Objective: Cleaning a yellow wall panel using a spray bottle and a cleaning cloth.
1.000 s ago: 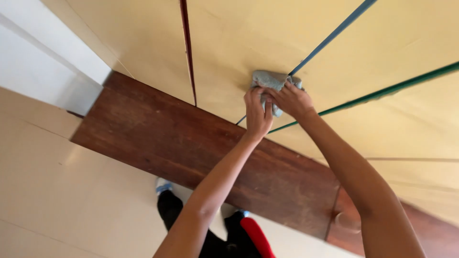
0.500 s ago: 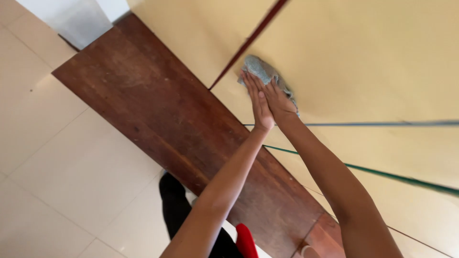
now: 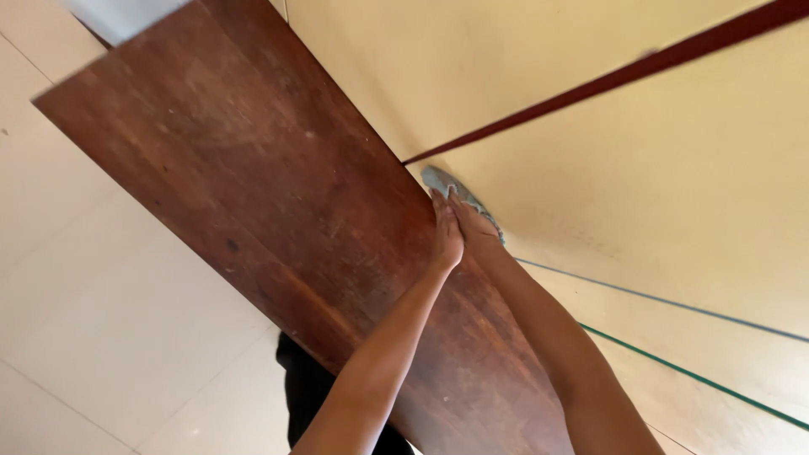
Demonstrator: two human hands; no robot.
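A grey cloth (image 3: pixel 442 180) lies pressed flat on a cream wall panel (image 3: pixel 590 185), just right of a dark brown wooden ledge (image 3: pixel 278 202). My right hand (image 3: pixel 474 224) lies flat on the cloth, fingers extended. My left hand (image 3: pixel 446 232) rests against the right one, palm towards the wall, fingers together. Both forearms reach up from the bottom of the view. Most of the cloth is hidden under the hands.
A dark red line (image 3: pixel 607 80) crosses the wall diagonally above the hands. A thin blue line (image 3: pixel 674 303) and a green line (image 3: pixel 699 379) run lower right. Pale floor tiles (image 3: pixel 109 320) lie left of the ledge. Dark clothing (image 3: pixel 308 396) shows below.
The view has swung, and both hands with the cloth have slid along the wall, from between the lines to a spot beside the wooden ledge under the red line.
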